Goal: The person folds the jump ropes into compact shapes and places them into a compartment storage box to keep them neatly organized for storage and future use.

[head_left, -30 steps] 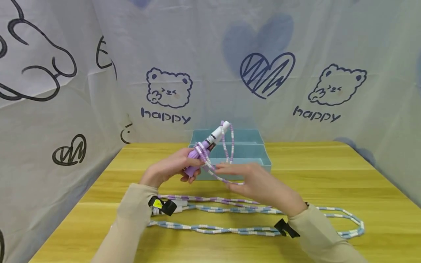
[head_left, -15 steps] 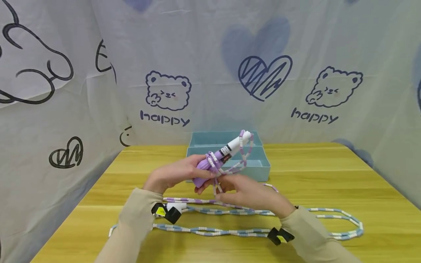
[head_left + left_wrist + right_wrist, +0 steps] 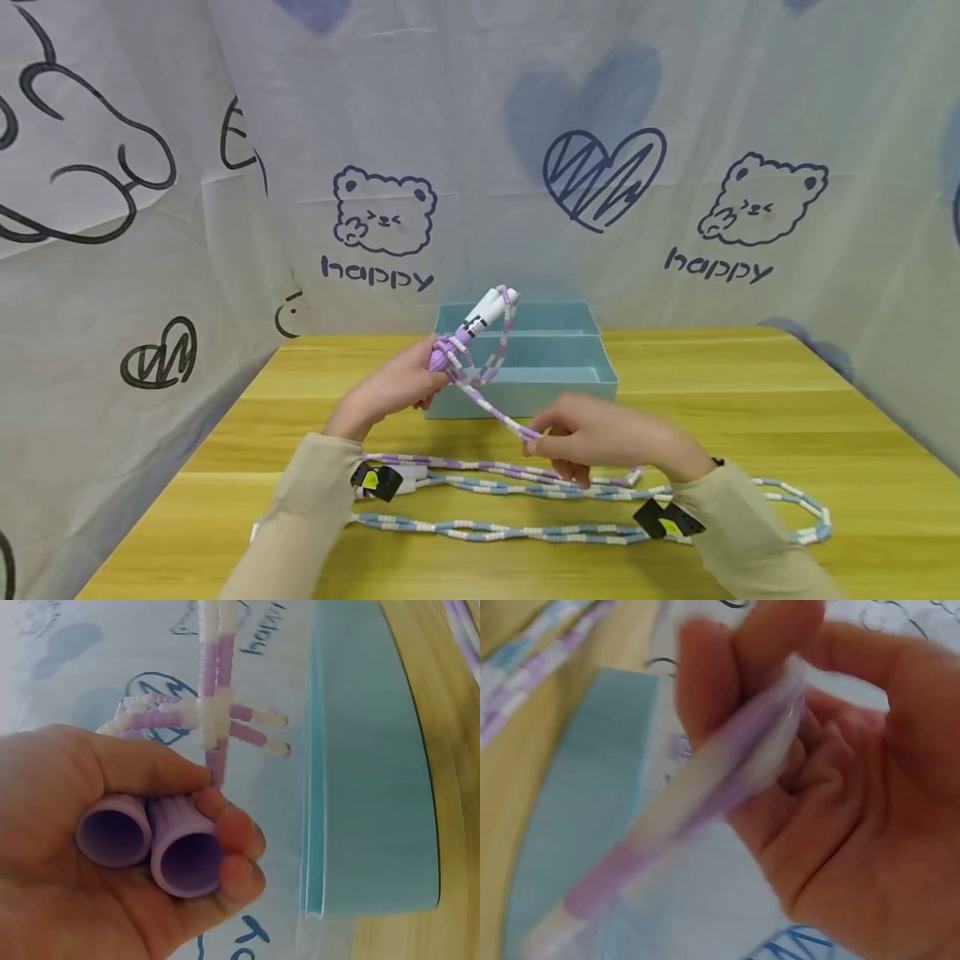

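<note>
My left hand (image 3: 401, 379) grips the two purple-and-white handles of a beaded jump rope (image 3: 487, 308) together, above the table. In the left wrist view the handles' hollow purple ends (image 3: 191, 862) face the camera, inside curled fingers. Purple-and-white beaded cord winds round the handles, and a loop of it hangs by their white tips. My right hand (image 3: 600, 437) pinches a doubled length of this cord (image 3: 495, 412), stretched down to the right; the right wrist view shows it blurred between the fingertips (image 3: 705, 675).
A pale blue open box (image 3: 525, 400) stands behind the hands. On the wooden table (image 3: 750, 392) lies a blue-and-white beaded jump rope (image 3: 517, 529), with a white handle near my left wrist. A purple-and-white cord (image 3: 457, 464) lies beside it; its connection is unclear.
My right hand came in close to the handles, then drew the doubled cord away to the right. The left hand shifted right, then back left, still gripping the handles.
</note>
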`<move>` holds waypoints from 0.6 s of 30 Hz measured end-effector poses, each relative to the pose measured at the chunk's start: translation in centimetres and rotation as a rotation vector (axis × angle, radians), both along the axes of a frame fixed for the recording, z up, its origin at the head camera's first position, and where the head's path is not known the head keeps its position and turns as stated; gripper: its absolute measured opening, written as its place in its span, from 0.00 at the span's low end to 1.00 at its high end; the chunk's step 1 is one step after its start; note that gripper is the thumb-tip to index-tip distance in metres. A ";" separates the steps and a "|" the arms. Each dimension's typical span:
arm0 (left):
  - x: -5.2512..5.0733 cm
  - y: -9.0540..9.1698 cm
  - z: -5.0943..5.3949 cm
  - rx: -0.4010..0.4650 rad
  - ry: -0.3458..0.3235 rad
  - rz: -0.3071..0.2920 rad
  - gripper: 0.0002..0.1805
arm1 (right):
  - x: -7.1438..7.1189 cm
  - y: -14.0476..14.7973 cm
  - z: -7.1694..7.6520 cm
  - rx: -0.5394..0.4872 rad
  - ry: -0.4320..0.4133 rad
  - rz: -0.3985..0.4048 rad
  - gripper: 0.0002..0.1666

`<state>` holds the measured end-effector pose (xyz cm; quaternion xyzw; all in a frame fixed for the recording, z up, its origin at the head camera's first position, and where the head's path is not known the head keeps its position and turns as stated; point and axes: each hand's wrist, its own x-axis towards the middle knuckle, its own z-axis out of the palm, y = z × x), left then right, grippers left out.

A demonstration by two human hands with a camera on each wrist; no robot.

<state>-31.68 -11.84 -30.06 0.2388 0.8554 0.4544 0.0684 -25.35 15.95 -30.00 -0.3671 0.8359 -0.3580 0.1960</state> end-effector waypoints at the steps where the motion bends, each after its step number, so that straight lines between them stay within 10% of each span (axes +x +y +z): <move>1: -0.1 0.0 -0.2 -0.039 0.034 0.018 0.18 | 0.4 0.4 0.5 0.027 -0.012 0.004 0.11; 9: 0.2 1.3 -0.5 -0.314 0.191 0.046 0.11 | 1.5 0.8 2.7 -0.143 0.077 0.150 0.12; 18: 1.8 4.0 -1.2 -0.498 0.075 -0.184 0.12 | -0.2 0.8 1.8 -0.601 -0.007 -0.059 0.19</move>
